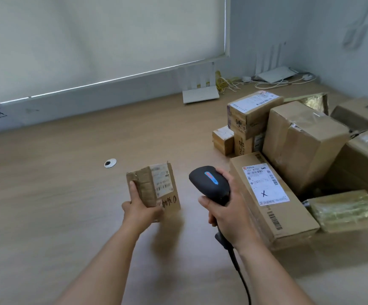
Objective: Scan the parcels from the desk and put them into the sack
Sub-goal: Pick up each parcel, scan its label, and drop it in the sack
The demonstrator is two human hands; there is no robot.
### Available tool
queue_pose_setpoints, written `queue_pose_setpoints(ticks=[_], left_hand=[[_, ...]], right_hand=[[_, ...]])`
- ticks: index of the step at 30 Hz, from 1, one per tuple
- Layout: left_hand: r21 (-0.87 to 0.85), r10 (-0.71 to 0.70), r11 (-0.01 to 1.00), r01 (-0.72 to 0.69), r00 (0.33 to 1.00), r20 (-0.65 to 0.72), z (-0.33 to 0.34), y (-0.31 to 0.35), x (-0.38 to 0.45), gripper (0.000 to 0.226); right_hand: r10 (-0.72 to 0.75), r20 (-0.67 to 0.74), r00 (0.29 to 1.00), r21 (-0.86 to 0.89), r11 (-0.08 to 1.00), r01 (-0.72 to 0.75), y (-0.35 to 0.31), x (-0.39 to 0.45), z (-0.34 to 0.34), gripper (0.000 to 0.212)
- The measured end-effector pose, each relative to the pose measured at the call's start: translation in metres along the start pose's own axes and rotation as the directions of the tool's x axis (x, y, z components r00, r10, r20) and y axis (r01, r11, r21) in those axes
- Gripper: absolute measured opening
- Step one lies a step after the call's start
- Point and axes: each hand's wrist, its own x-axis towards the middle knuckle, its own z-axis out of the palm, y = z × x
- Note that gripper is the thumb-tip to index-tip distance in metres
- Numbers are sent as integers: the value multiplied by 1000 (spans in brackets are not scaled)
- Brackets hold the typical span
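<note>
Above the bare middle of the desk point(57, 194), the left hand point(142, 209) grips a small brown parcel point(154, 187), thumb up its near-left taped edge and fingers curled under its bottom corner, so that the labelled face tilts up toward the camera. At three o'clock from it, just beside but apart, the right hand point(225, 208) is wrapped round the handle of a black scanner point(209, 183), whose head points toward the parcel's white label point(162, 180); its cord trails off toward six o'clock. Held up in one hand like this, the parcel is probably light, and its cardboard looks stiff though creased and scuffed under the tape. The bottom-corner hold suits it, since it leaves the barcode uncovered; the glossy tape may be a little slippery, so the bare cardboard is the safer place to pinch. From one to four o'clock lies a heap of more parcels point(299, 146), the nearest a long box point(264, 199) marked with an X. No sack shows in this view.
</note>
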Motion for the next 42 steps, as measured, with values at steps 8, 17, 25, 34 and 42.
queue_pose_setpoints(ticks=[8,17,25,34,42], left_hand=[[-302,79,948,-100,994,-82,-48,-59,-63,115],[-385,27,915,-119,971,-237,-115,-106,-117,117],[-369,53,909,-196,930,-364,-179,-154,-137,106],[-359,77,906,-225,920,-384,-243,-206,-154,106],[-388,79,888,-245,914,-398,-273,-231,-148,107]], right_hand=[[30,293,955,-42,999,-19,-10,-53,21,68],[66,545,836,1,997,-80,-8,-103,86,71],[23,634,773,34,998,-58,-18,-143,149,69],[18,660,751,48,997,-66,-16,-187,216,68],[29,659,752,68,993,-97,-16,-202,248,69]])
